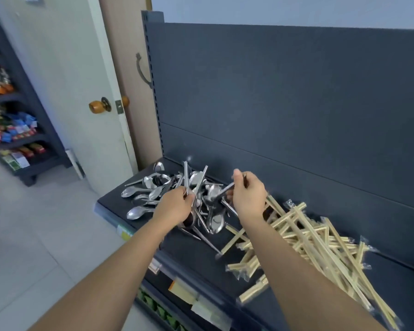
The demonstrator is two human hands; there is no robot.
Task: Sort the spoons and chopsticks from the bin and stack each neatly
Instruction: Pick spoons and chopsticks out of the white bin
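The spoons (pixel 177 197) lay heaped at the dark shelf's (pixel 187 247) left end, some near its front edge. The left hand (pixel 175 205) gripped several handles; the right hand (pixel 247 194) pinched one spoon. Wrapped chopsticks (pixel 304 237) sprawled rightward, cut off by the frame.

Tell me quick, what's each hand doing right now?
Left hand: closed, holding several metal spoons by their handles.
Right hand: closed, holding one spoon.
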